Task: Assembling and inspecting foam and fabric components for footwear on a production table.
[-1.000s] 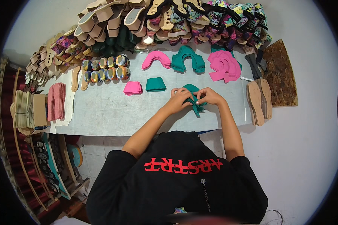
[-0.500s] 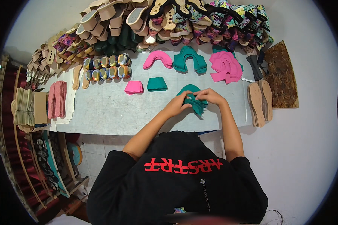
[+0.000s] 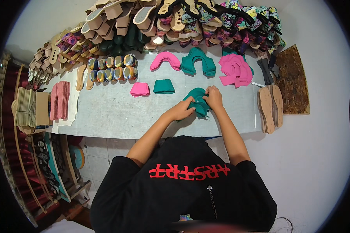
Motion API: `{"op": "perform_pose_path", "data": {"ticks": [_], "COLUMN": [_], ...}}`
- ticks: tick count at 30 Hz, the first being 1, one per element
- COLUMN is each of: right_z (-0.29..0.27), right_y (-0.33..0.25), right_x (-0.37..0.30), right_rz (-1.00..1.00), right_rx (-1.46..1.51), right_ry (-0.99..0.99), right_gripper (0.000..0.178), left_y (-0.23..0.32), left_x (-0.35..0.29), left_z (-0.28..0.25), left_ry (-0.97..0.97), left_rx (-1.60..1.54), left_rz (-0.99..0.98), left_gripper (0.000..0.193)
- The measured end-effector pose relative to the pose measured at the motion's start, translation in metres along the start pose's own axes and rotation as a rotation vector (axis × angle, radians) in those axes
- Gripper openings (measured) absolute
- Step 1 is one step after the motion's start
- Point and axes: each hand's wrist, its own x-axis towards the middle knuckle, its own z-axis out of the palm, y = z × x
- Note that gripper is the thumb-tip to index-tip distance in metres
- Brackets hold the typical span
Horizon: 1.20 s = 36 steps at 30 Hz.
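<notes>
Between my hands on the table is a stack of curved green cut pieces (image 3: 198, 104), fabric-like sandal upper parts, slightly fanned at its lower end. My left hand (image 3: 180, 110) grips the stack's left side, thumb low and fingers above. My right hand (image 3: 214, 98) is closed at the stack's right edge, with its fingertips partly hidden. Just beyond lie a green trapezoid stack (image 3: 164, 86) and a pink trapezoid stack (image 3: 139, 89). Farther back are a pink arched stack (image 3: 165, 61), a green arched stack (image 3: 198, 62) and a fanned pink pile (image 3: 235, 70).
Heaped sandals (image 3: 144, 21) line the table's (image 3: 116, 112) far edge. Several patterned pieces (image 3: 112, 68) stand in two rows at left, near pink sole-shaped pieces (image 3: 60, 101) and a tied bundle (image 3: 26, 108). Tan insoles (image 3: 266, 110) and a brown board (image 3: 293, 81) are at right.
My right hand has shifted up and left, from above the green pieces to their right edge. The left hand stays on the stack, nearly in place.
</notes>
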Motion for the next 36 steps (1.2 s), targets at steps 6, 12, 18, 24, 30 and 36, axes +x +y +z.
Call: {"op": "perform_pose_path", "data": {"ticks": [6,12,18,24,30,36], "right_z": [-0.003,-0.008,-0.017,-0.036,-0.044,-0.041], "right_y": [-0.001,0.005,0.012,0.004,0.009,0.016], "right_x": [-0.007,-0.011,-0.019,-0.016,-0.015,-0.008], "right_rz": [-0.113,-0.11,0.046,0.056,0.11,0.019], "right_rx": [0.064,0.357,0.577,0.677,0.745,0.681], "right_ry": [0.005,-0.042,-0.294,-0.509,-0.708,-0.816], "right_gripper": [0.022,0.017,0.013,0.009,0.01,0.012], "left_y": [-0.001,-0.014,-0.013,-0.012,-0.01,-0.005], "left_x": [-0.001,0.002,0.004,0.014,0.011,-0.004], "left_z": [0.0,-0.002,0.012,0.014,0.014,0.018], "left_ry": [0.116,0.042,0.272,0.278,0.121,0.142], "left_rx": [0.157,0.107,0.524,0.578,0.37,0.401], "left_rz": [0.143,0.066,0.308,0.407,0.472,0.45], "left_gripper": [0.026,0.024,0.024,0.024,0.019,0.021]}}
